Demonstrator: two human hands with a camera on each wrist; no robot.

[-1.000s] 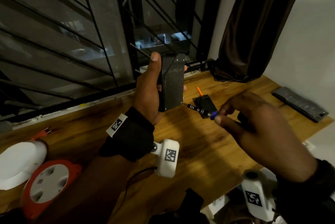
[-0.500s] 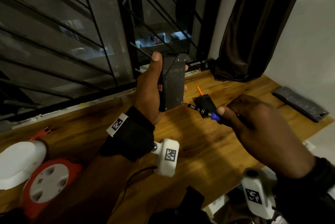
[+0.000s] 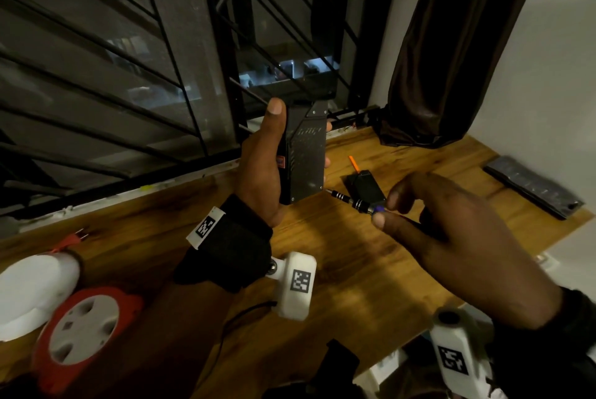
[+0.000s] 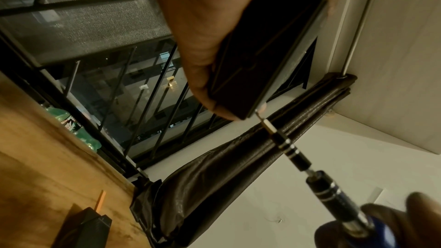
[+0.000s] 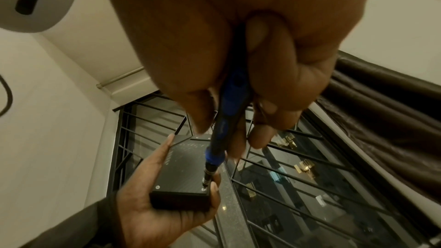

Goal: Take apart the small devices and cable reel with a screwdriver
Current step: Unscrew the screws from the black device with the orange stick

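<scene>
My left hand (image 3: pixel 261 169) grips a flat black box-shaped device (image 3: pixel 304 156) upright above the wooden table (image 3: pixel 338 269), thumb along its left edge. My right hand (image 3: pixel 419 221) pinches the blue-and-black handle of a small screwdriver (image 3: pixel 358 203), whose bit sits at a screw in the device's lower right corner (image 5: pixel 204 189). From the left wrist, the screwdriver (image 4: pixel 293 155) meets the device's (image 4: pixel 262 54) corner. A second small black device (image 3: pixel 366 187) lies on the table behind the screwdriver. The red-and-white cable reel (image 3: pixel 80 334) lies at the lower left.
A white rounded cover (image 3: pixel 32 289) and a red plug (image 3: pixel 72 239) sit by the reel. An orange stick (image 3: pixel 353 162) lies near the second device, a dark flat bar (image 3: pixel 532 187) at the table's right edge. A barred window (image 3: pixel 161 60) and dark curtain (image 3: pixel 451 60) stand behind.
My right fingers have shifted on the screwdriver handle, the forefinger lifting and spreading as they turn it. The left hand and the device have stayed in place.
</scene>
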